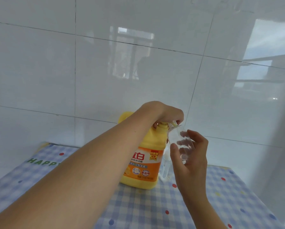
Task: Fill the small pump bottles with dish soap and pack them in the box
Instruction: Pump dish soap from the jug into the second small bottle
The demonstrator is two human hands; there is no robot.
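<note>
Under the curled fingers of the left hand (165,114) sits the yellow pump head (162,126) of a large yellow plastic dish-soap jug with an orange label (138,164). The fingers bend down over the pump and the thumb comes in from the near side, so the hand looks set to press the pump down. Whether soap is flowing cannot be told.

Just right of those fingertips, the right hand (193,156) holds a small clear plastic bottle (179,141). The thumb lies on its near wall and the fingers wrap its far side, showing through the plastic. The bottle is tilted, with its open mouth raised up to the pump's spout, probably so the soap drops straight in rather than onto the cloth. It appears empty or nearly so, which suggests filling is only starting.

Below the right thumb, between that hand and the jug, some more clear plastic pieces (165,169) stand on the table; what they are is too blurred to say. The jug stands upright on a blue-and-white checked tablecloth with coloured dots (146,209), which lets one hand work the pump alone. A glossy white tiled wall (88,63) rises beyond the fingers. No box is in view.
</note>
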